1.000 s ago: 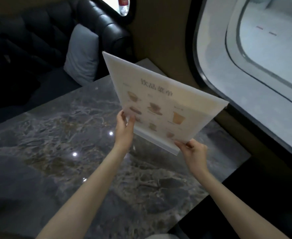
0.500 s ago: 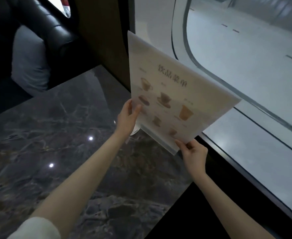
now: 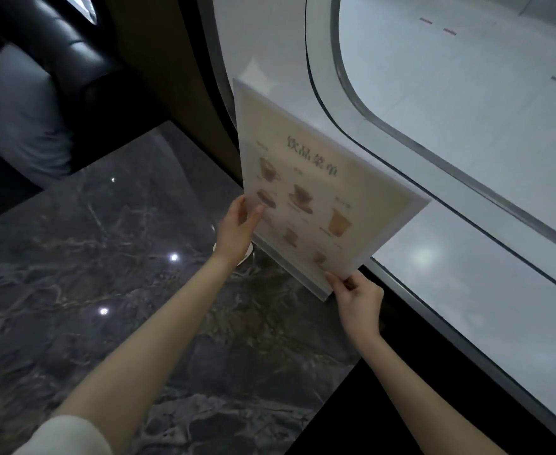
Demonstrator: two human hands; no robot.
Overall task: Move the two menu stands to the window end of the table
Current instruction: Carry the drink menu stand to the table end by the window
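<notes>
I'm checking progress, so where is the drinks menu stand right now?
In the head view the menu stand is held by the left hand and right hand at the marble table's edge by the window.

Head view: above table [image 3: 112,290], facing down toward window [image 3: 467,126], close.

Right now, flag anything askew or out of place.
The menu stand is tilted, held up by the left hand and right hand at the window edge, not standing on the table.
</notes>
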